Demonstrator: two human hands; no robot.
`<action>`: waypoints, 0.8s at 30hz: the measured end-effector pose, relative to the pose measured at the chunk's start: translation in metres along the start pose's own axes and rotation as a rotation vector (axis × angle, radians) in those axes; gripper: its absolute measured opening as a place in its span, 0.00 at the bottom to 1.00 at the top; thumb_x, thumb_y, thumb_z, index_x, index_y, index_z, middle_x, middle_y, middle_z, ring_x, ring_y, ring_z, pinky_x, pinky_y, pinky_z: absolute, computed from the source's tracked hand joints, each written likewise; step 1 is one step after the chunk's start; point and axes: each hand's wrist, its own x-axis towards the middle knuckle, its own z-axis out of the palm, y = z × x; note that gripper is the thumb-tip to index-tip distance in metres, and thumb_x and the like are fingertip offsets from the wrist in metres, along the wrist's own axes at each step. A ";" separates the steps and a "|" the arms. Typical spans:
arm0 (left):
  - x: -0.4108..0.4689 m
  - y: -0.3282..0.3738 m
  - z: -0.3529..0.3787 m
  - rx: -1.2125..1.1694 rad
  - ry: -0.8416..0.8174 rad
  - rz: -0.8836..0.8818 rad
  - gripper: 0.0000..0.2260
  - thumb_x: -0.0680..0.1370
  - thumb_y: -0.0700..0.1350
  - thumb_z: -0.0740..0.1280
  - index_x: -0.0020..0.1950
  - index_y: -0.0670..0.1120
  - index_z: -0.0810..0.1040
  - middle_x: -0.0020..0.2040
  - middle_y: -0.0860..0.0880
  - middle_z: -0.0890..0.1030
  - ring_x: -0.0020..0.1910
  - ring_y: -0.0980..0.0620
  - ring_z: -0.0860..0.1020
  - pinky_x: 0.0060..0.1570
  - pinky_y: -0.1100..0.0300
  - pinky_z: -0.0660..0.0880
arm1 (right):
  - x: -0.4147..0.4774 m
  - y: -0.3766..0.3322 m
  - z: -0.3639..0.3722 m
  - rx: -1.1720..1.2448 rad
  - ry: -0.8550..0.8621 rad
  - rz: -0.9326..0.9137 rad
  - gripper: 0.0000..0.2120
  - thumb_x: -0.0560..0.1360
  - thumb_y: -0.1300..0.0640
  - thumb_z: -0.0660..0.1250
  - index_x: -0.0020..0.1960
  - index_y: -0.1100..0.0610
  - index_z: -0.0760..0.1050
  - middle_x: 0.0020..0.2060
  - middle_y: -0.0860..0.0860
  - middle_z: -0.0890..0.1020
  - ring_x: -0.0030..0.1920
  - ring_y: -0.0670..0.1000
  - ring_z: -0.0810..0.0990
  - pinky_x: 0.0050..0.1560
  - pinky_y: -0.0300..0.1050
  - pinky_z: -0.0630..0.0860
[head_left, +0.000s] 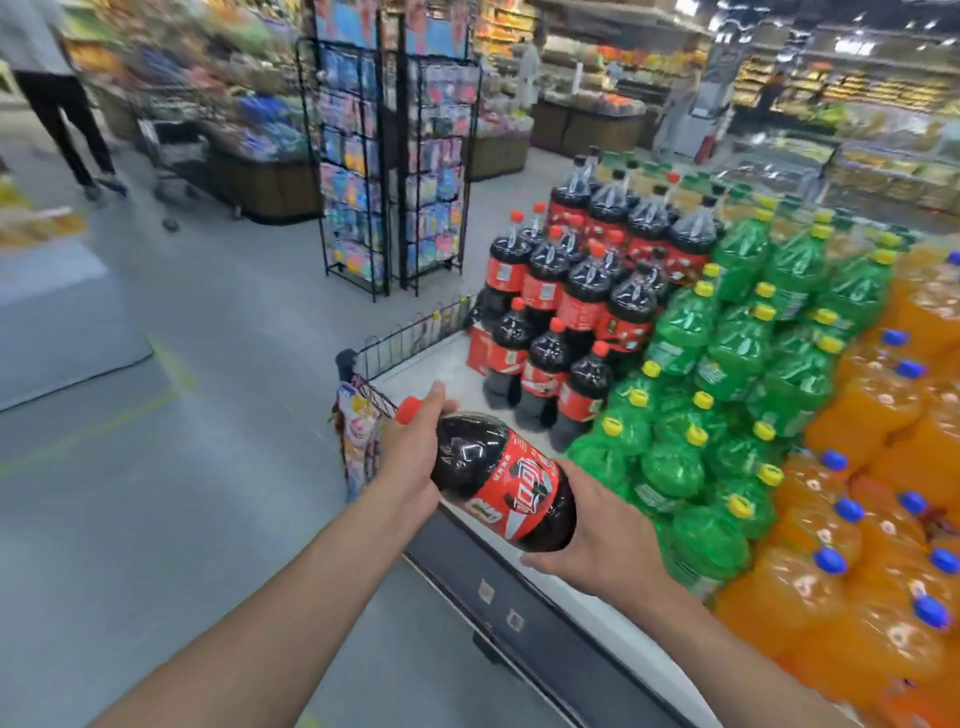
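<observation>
A large cola bottle (506, 480) with a red cap and red label lies tilted in both my hands, cap pointing up-left. My left hand (415, 452) grips its neck and shoulder just under the cap. My right hand (602, 535) cups the bottom end from below. I hold the bottle over the front edge of a white display platform (447, 379), a little in front of a stack of the same cola bottles (571, 312).
Green bottles with yellow caps (727, 405) and orange bottles with blue caps (883, 519) fill the platform to the right. A low wire fence (410, 338) edges its far corner. Black wire racks (389, 171) stand behind. Grey floor lies left; a person (57, 88) walks at far left.
</observation>
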 end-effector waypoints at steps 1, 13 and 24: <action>0.011 0.007 -0.001 0.002 0.012 0.008 0.16 0.78 0.55 0.74 0.51 0.42 0.83 0.44 0.43 0.88 0.37 0.45 0.87 0.36 0.52 0.82 | 0.016 -0.003 0.003 0.008 -0.007 -0.014 0.48 0.56 0.29 0.74 0.71 0.38 0.60 0.61 0.37 0.78 0.61 0.46 0.79 0.54 0.49 0.79; 0.153 0.089 0.003 0.008 0.162 0.116 0.12 0.80 0.51 0.73 0.42 0.46 0.80 0.39 0.46 0.86 0.32 0.50 0.85 0.32 0.58 0.79 | 0.209 -0.030 0.039 0.140 -0.079 -0.118 0.42 0.55 0.31 0.75 0.65 0.39 0.65 0.57 0.35 0.79 0.57 0.43 0.80 0.50 0.51 0.79; 0.307 0.158 -0.022 0.045 0.088 0.085 0.13 0.80 0.52 0.72 0.52 0.42 0.82 0.44 0.44 0.86 0.34 0.49 0.86 0.32 0.57 0.80 | 0.348 -0.089 0.087 0.157 -0.059 -0.034 0.47 0.58 0.33 0.76 0.72 0.35 0.58 0.63 0.34 0.76 0.61 0.41 0.77 0.54 0.45 0.78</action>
